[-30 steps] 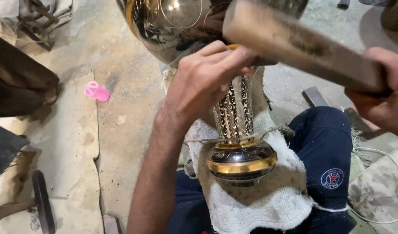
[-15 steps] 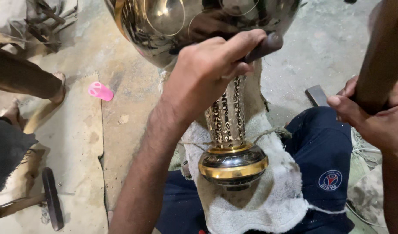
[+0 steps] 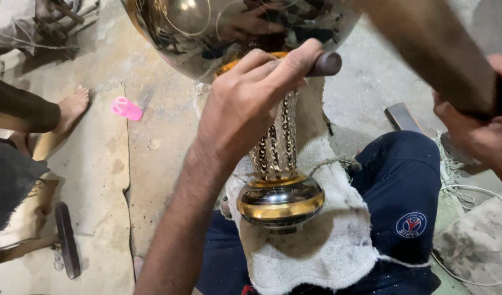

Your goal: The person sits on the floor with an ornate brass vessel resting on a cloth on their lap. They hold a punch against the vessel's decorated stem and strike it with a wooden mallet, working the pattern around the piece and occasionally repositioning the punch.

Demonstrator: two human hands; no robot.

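Rough concrete floor (image 3: 98, 180), pale towel (image 3: 327, 240) across the lap. Left hand (image 3: 245, 104) clamped on a dark rod (image 3: 325, 64) against the brass vessel (image 3: 278, 164); right hand (image 3: 480, 131) gripping a wooden mallet handle (image 3: 426, 49). Vessel's long axis runs away from the person, bulb far, foot near. Risk: a glancing blow could dent the polished bulb or hit the fingers.

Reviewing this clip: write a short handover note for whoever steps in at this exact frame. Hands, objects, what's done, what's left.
Left hand: closed on a dark metal rod, pressed where the polished bowl meets the neck.
Right hand: gripping a wooden mallet handle, raised and blurred.
Brass vase: lies over a white towel on the lap, base toward the camera.
Done: cannot tell how much shaping is finished.
Left: any striking at the rod, judging by the raised mallet.
Nearby: a bare foot, pink object on the floor.
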